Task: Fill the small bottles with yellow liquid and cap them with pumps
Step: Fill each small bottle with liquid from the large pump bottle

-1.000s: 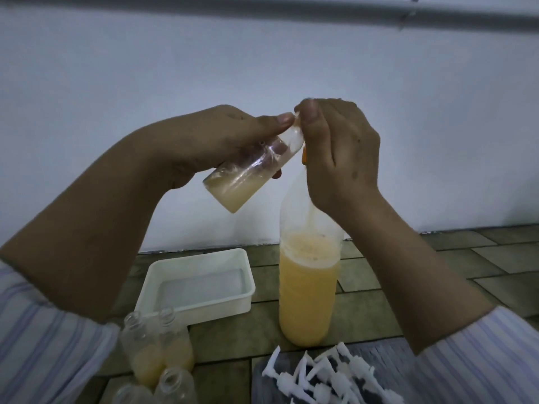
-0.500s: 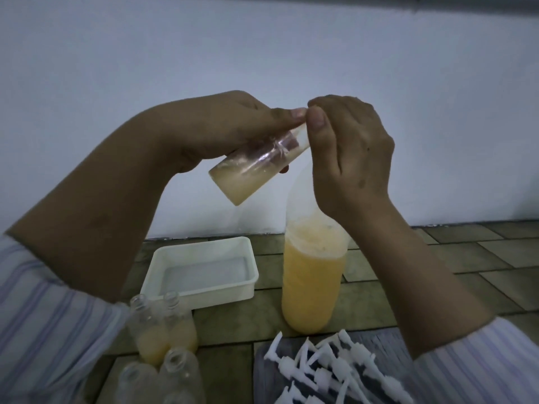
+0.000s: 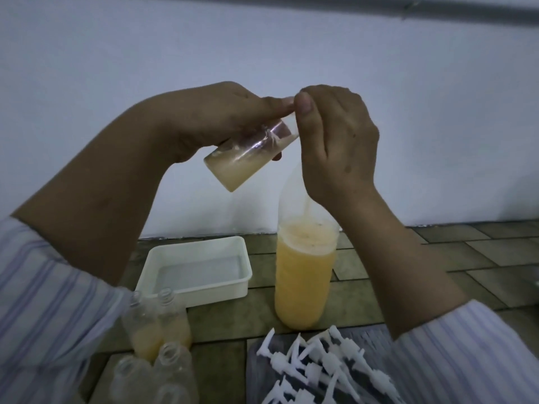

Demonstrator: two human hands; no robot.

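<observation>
While the left hand [image 3: 221,121] fingers hold the small bottle [image 3: 248,154] tilted, mouth hidden under the closed right hand [image 3: 335,141] fingers, liquid could spill past them onto the big bottle [image 3: 303,275] below.

Floor btwn white tray [image 3: 192,290] & big bottle [image 3: 303,275] open; small bottles [image 3: 159,325], pumps [image 3: 323,365] crowd front.

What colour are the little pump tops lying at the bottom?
White. The pump tops lie heaped on a grey mat; the head view shows them.
</observation>
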